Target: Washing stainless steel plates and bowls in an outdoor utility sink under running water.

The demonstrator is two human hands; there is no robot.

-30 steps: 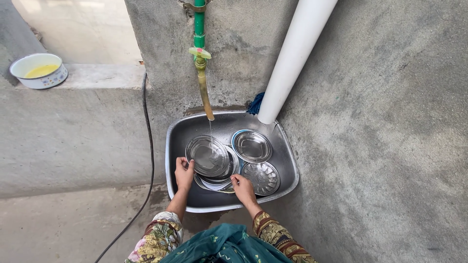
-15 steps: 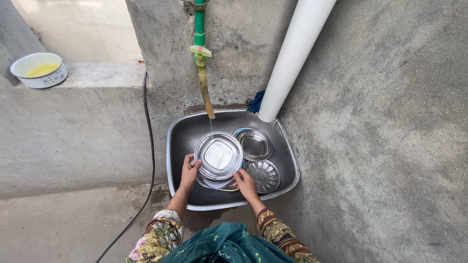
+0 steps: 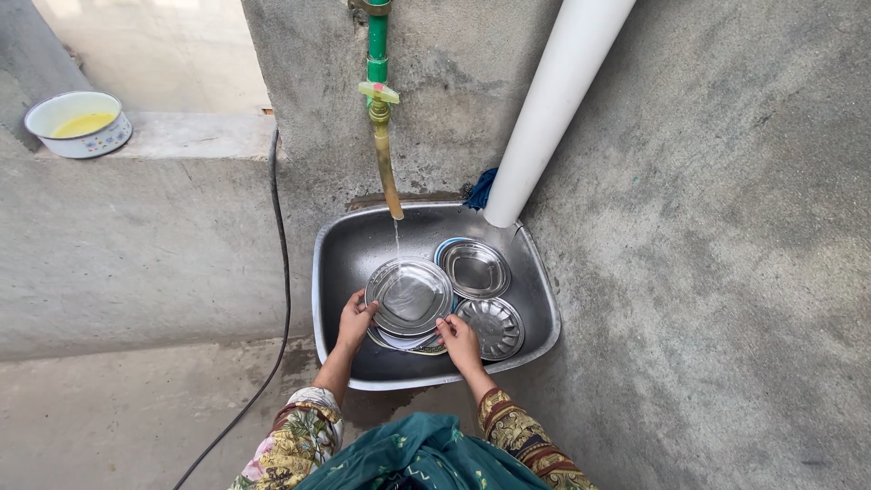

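A round steel plate [image 3: 410,295] is held over a large steel basin [image 3: 337,263] on the concrete floor. My left hand [image 3: 354,320] grips its left rim and my right hand [image 3: 457,338] grips its lower right rim. A thin stream of water falls from the brass tap [image 3: 385,163] onto the plate. Under the plate lie more plates, partly hidden. Beside it in the basin rest a steel plate [image 3: 474,269] with a blue rim under it and a patterned steel plate [image 3: 494,327].
A white pipe [image 3: 553,100] runs down to the basin's back right corner, with a blue cloth [image 3: 479,191] behind it. A black cable [image 3: 279,272] hangs along the wall at left. A white bowl of yellow liquid [image 3: 78,123] sits on a ledge.
The plate in both hands shifted right and tilted flatter beneath the tap's stream. My hands moved slightly right with it.
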